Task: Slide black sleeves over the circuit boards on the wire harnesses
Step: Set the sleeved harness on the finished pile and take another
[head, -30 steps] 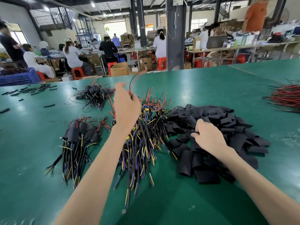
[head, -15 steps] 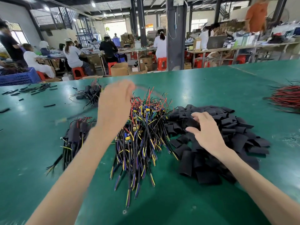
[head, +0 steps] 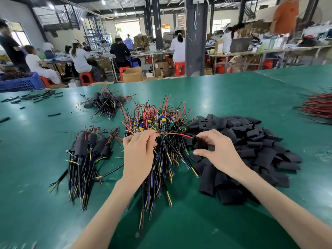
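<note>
left hand (head: 138, 155): fingers curled, pinching a red wire (head: 172, 134) | right hand (head: 221, 153): fingertips hold one black sleeve (head: 198, 143), wire tip at its mouth | risk: thin wire may bend and miss the hole, or snag the wire pile (head: 161, 123) just under both hands' fingers

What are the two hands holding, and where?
Left hand pinches a red wire near its left end; right hand pinches a black sleeve by its sides.

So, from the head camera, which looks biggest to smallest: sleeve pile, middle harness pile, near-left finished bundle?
1. sleeve pile
2. middle harness pile
3. near-left finished bundle, only slightly smaller than the second
</note>
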